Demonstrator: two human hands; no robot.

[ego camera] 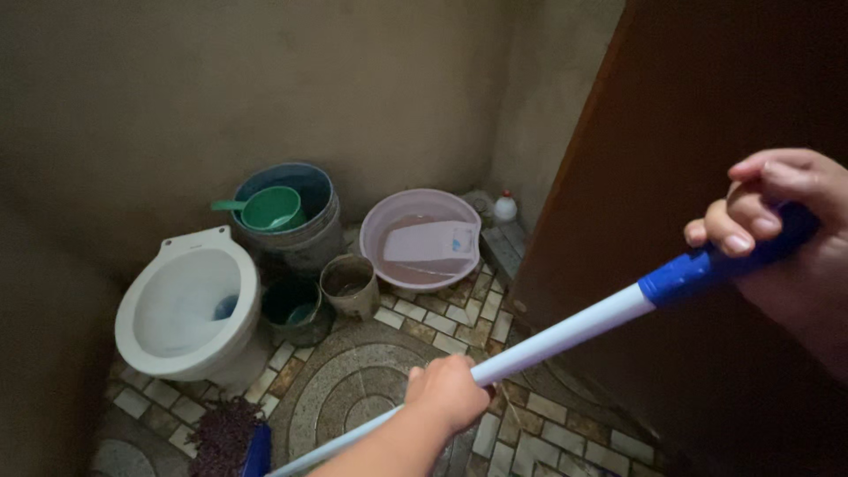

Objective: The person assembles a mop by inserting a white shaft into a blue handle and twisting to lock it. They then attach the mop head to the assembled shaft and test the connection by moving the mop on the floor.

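Observation:
A mop with a white handle (565, 334) and a blue grip end runs diagonally from the upper right down to the lower left. My right hand (777, 238) is closed around the blue grip near the top of the handle. My left hand (449, 393) is closed around the white shaft lower down. The dark purple mop head (225, 435), with its blue holder, rests on the patterned tile floor (353, 389) just in front of a white toilet bowl (187, 305) with no seat.
A large blue bucket (296, 221) with a green scoop (269, 209) stands against the back wall. Two small buckets (349, 284) sit before it. A pink basin (422, 238) holds water and a white container. A small white bottle (504, 207) stands in the corner. A brown door (707, 106) fills the right side.

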